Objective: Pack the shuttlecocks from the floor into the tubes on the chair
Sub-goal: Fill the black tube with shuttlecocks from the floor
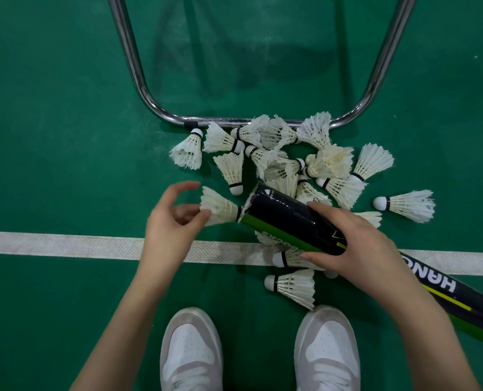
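Above the floor's white line, the right hand wrapped the tube, tilting its mouth toward the left hand, whose loosely curled fingers fed a shuttlecock in cork-first, presumably for stacking.

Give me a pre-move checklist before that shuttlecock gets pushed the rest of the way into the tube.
1. Tube held steady: ok, the right hand has its grip round the middle.
2. Shuttlecock cork-first in the tube mouth: ok, cork inside, feathers outside.
3. Left hand in place to push: ok, thumb touches the feather skirt, fingers loosely curled.
4. Room left inside the tube: cannot tell, the interior is hidden.
5. Far end of the tube capped: cannot tell, it runs out of frame.
6. More shuttlecocks within reach: ok, a pile lies on the green floor by the chair frame.
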Motion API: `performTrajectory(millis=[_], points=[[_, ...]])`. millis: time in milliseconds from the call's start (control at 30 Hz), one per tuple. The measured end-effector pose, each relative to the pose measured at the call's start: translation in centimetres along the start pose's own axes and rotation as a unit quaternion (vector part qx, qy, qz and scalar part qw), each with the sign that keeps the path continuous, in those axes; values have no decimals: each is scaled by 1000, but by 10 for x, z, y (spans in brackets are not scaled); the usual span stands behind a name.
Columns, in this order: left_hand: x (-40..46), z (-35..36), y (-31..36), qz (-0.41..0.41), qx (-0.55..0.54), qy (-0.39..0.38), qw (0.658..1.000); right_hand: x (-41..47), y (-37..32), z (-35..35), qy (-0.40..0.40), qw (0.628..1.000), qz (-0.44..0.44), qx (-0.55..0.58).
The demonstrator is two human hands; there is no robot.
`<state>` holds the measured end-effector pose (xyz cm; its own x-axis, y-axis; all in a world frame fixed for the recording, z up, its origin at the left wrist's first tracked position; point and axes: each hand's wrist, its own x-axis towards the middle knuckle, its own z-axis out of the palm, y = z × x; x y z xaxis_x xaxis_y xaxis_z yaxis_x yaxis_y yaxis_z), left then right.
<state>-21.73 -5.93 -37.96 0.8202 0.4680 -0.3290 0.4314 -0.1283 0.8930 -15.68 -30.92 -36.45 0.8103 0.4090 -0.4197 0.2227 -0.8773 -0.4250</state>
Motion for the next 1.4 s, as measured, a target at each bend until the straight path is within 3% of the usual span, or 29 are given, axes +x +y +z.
performTrajectory(millis=[233,700,1400], points=[[-5,-5,26,46,-64,47,996,-1,-1,-1,4,1000,-3,-3],[-20,19,23,27,-73,-121,990,0,-7,1,-11,1000,-16,9],[-18,31,17,45,-36,-167,984,1,-8,7,-9,999,-49,19]])
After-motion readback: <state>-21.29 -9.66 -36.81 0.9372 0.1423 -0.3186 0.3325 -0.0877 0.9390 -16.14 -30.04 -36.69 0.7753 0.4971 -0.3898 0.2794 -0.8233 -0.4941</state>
